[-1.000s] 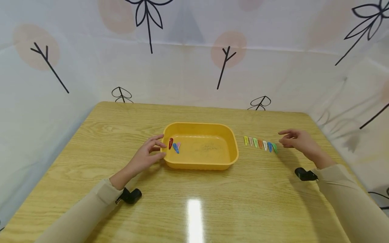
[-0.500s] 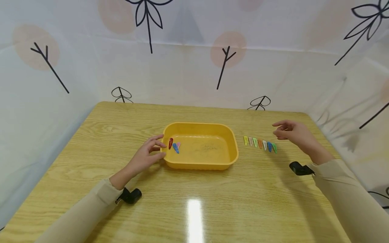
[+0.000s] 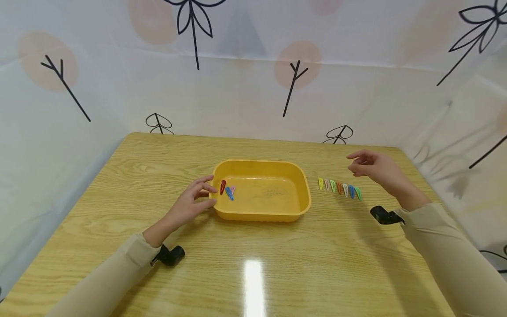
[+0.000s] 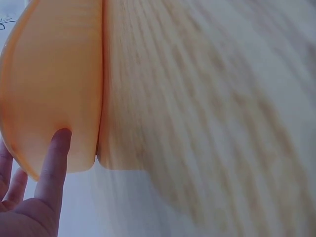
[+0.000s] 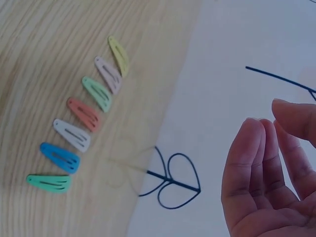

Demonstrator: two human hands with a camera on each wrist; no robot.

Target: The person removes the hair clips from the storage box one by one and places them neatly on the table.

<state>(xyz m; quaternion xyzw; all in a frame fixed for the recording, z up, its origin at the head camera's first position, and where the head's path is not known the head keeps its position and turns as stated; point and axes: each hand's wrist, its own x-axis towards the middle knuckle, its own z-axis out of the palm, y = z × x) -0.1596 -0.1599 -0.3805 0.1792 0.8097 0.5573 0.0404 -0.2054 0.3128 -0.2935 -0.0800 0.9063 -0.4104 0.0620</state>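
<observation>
Right grip [image 3: 374, 168], relaxed and holding nothing, hovers with the hair clips [image 5: 83, 112] below, toward its left.

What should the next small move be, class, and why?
Probably to lower the right hand and pinch the yellow clip: no clip shows in that hand, and the yellow one is at the end of the row nearest the tray, where three clips lie. The left hand touches the tray's side, perhaps steadying it.
</observation>
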